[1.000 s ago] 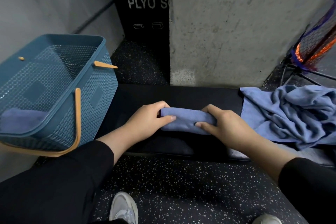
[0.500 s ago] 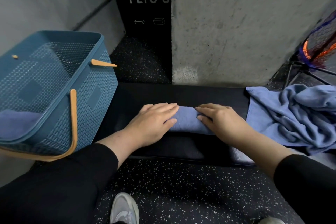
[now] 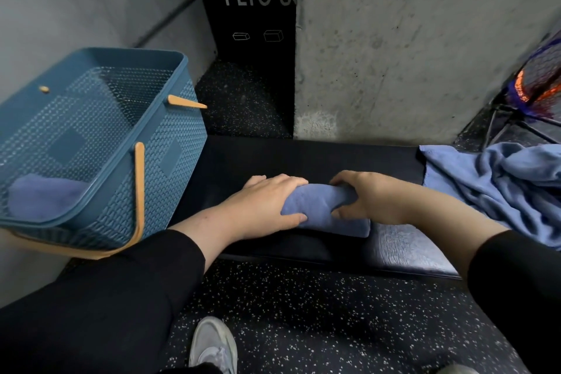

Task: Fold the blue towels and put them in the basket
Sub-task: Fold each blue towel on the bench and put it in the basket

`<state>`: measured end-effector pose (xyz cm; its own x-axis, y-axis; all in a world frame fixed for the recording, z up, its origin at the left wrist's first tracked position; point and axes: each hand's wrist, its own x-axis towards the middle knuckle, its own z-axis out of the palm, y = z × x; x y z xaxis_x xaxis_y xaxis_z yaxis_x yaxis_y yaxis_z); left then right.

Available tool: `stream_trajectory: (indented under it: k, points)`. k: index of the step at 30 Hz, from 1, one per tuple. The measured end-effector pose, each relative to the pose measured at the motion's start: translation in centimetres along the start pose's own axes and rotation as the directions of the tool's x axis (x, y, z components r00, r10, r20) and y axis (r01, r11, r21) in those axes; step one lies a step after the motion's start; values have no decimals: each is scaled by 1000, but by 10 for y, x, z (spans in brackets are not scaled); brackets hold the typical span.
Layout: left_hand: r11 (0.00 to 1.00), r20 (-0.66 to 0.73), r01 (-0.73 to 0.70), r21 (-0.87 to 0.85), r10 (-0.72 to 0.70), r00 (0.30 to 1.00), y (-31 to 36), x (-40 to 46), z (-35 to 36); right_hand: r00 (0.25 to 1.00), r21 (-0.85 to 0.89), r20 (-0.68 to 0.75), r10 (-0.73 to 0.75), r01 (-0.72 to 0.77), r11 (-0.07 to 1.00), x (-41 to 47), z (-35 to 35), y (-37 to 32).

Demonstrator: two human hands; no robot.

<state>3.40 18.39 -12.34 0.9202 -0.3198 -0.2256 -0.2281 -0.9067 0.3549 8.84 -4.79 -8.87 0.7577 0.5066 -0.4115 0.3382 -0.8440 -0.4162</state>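
While both hands (image 3: 267,206) grip, folded towel (image 3: 321,209) lies left-right

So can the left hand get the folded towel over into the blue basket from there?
Probably yes. The left hand already grips the folded towel, and the basket stands open-topped on that side with nothing between.

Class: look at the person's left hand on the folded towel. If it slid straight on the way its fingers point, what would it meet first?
The left hand points rightward along the folded blue towel, so it would most likely meet the right hand, which grips the same towel close by. Depth is hard to judge from this one view.
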Motion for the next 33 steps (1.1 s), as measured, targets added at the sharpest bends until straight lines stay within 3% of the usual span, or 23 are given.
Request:
stream_trajectory:
  k: [4, 8, 10, 12, 14, 15, 17, 21, 25, 27, 29, 31, 33]
  points:
    - [1000, 21, 7, -2, -7, 1000, 4, -3, -6, 999, 31, 30, 12, -13, 999, -3, 1, -4]
    - [923, -118, 28, -383, -79, 990, -2, -4, -6, 996, 217, -81, -23, 40, 975, -8, -1, -2]
    - [746, -173, 78, -662, -252, 952, 2, -5, -14, 985, 387, -169, -32, 96, 917, -13, -5, -2]
    - [436, -105, 88, -896, -399, 911, 12, -7, -28, 971, 554, -237, -31, 162, 817, -20, -9, -6]
    - [122, 11, 66, -990, -412, 911, 24, -12, -41, 962, 638, -272, -25, 200, 744, -26, -11, -14]
    - [22, 18, 30, -999, -411, 912, 30, -14, -48, 961, 670, -275, -29, 214, 711, -28, -12, -19]
    - [-66, -47, -85, -994, -444, 895, 43, -19, -60, 966, 734, -253, -49, 224, 641, -34, -15, -31]
    - [7, -189, -212, -977, -478, 858, 64, -33, -87, 975, 799, -191, -114, 222, 559, -54, -32, -62]
    - [234, -344, -258, -937, -508, 790, 67, -61, -114, 974, 761, -190, -121, 224, 609, -73, -56, -104]
    - [493, -494, -222, -841, -534, 687, 65, -80, -129, 972, 706, -201, -121, 229, 670, -79, -69, -125]
    - [702, -665, -162, -694, -538, 517, 58, -104, -142, 963, 628, -240, -119, 247, 737, -84, -84, -147]
    - [786, -780, -184, -590, -498, 379, 43, -129, -150, 955, 567, -262, -137, 267, 779, -85, -98, -170]
    - [858, -850, -150, -492, -436, 294, 18, -153, -155, 949, 530, -262, -177, 295, 795, -81, -109, -194]
